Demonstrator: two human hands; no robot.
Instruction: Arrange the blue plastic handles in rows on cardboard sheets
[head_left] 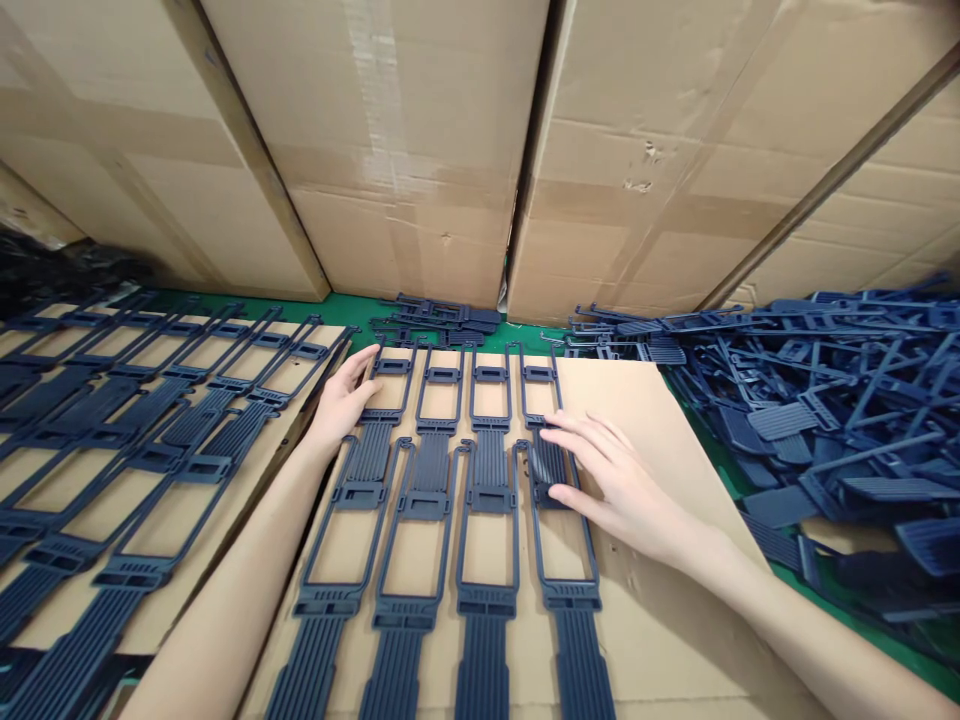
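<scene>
Dark blue plastic frames with ribbed flat ends lie in two rows on a cardboard sheet [622,400], the rows overlapping. My left hand [346,398] is at the sheet's far left corner, its thumb and fingers apart, touching the side of the far-left frame [386,415]. Over the far-right frame [538,375], my right hand [611,480] has its fingers spread, the fingertips on or just above its ribbed part. Below that hand lies the near-right frame [574,595]. My right fingers partly cover where these two overlap.
A second cardboard sheet [225,530] at the left bears more rows of the same frames. Loose frames form a big heap [817,430] at the right, with a small pile [442,322] at the back. Tall cardboard boxes [390,150] stand behind the green surface [345,312].
</scene>
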